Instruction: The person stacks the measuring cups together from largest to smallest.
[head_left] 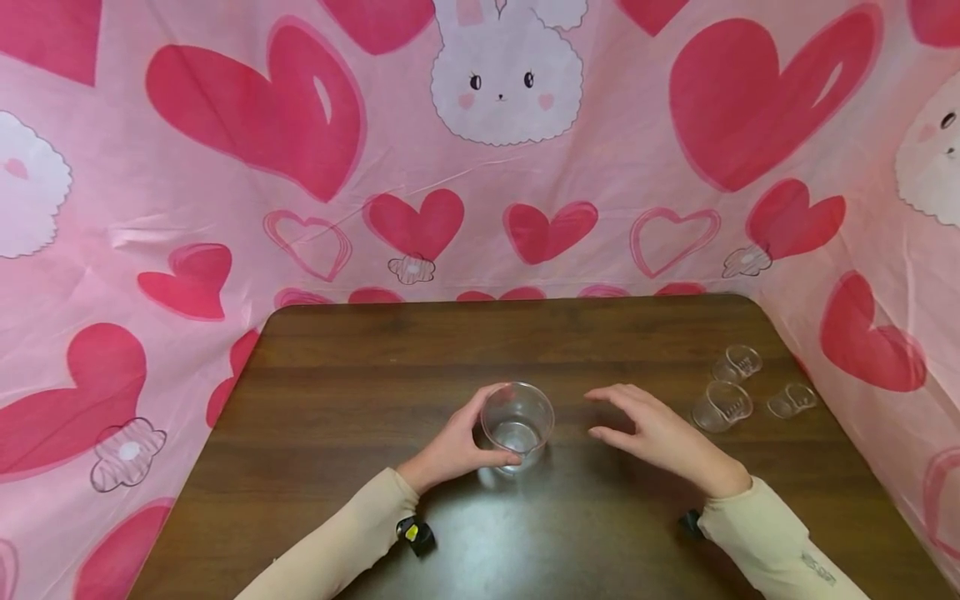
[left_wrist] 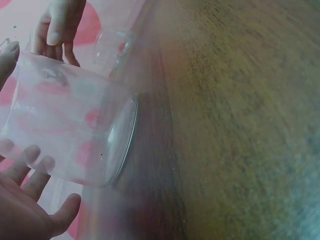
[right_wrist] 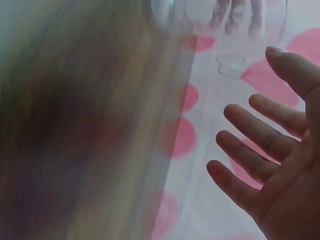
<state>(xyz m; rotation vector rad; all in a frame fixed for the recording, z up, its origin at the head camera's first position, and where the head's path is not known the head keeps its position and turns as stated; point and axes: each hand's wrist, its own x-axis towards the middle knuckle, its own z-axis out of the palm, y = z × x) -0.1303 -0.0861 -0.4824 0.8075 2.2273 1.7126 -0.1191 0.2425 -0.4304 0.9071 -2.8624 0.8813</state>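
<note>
My left hand point(head_left: 452, 447) holds a large clear round cup point(head_left: 517, 421) near the middle of the table, with the thumb along its near side and the fingers around its left and far side. In the left wrist view the cup's see-through wall point(left_wrist: 65, 122) shows fingertips against it. To the right of the cup is my right hand point(head_left: 663, 433), apart from it and holding nothing. Its fingers spread loosely in the right wrist view, the thumb point(right_wrist: 290, 67) pointing toward the cup.
Three smaller clear cups stand at the table's right side: a back one point(head_left: 738, 363), a nearer one point(head_left: 722, 407) and one by the right edge point(head_left: 791, 402). A pink cloth with hearts point(head_left: 547, 179) hangs around the brown wooden table point(head_left: 352, 392) at the back and sides.
</note>
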